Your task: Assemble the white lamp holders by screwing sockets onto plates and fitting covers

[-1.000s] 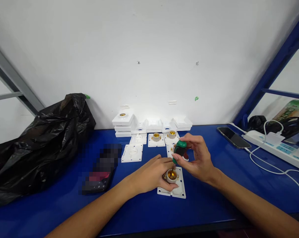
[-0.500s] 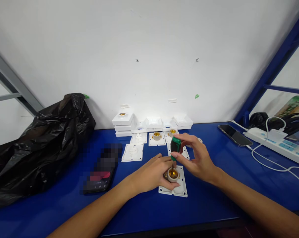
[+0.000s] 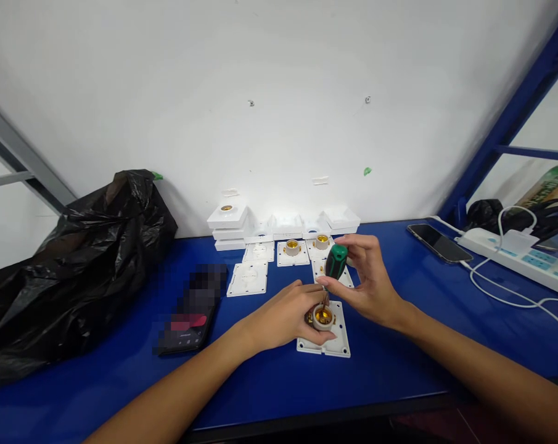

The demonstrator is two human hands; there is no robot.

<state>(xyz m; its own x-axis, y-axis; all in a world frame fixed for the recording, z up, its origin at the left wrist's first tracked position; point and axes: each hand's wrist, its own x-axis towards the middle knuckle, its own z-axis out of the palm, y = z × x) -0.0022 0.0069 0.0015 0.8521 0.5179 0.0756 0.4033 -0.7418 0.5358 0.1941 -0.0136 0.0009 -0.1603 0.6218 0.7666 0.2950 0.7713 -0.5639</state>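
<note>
My left hand (image 3: 297, 317) is wrapped around a round lamp socket (image 3: 324, 317) with a brass-coloured inside, pressing it on a square white base plate (image 3: 336, 345). Between the thumb and fingers of my right hand (image 3: 369, 283) is a green and black screwdriver (image 3: 336, 263), tilted with its handle to the right. Its shaft runs down into the socket; the tip is hidden inside. Just behind lie other plates, two of them bearing sockets (image 3: 292, 248), and a plate without a socket (image 3: 248, 279) sits to the left.
White square covers (image 3: 227, 225) are stacked against the wall, more covers beside them. At left are a black plastic bag (image 3: 89, 265) and a partly blurred phone (image 3: 190, 314). On the right lie another phone (image 3: 438, 242), a power strip (image 3: 519, 256) and white cables.
The screwdriver handle has tipped to the right, and the fingers of my right hand have shifted around it. My left hand stays on the socket. The camera view has moved slightly.
</note>
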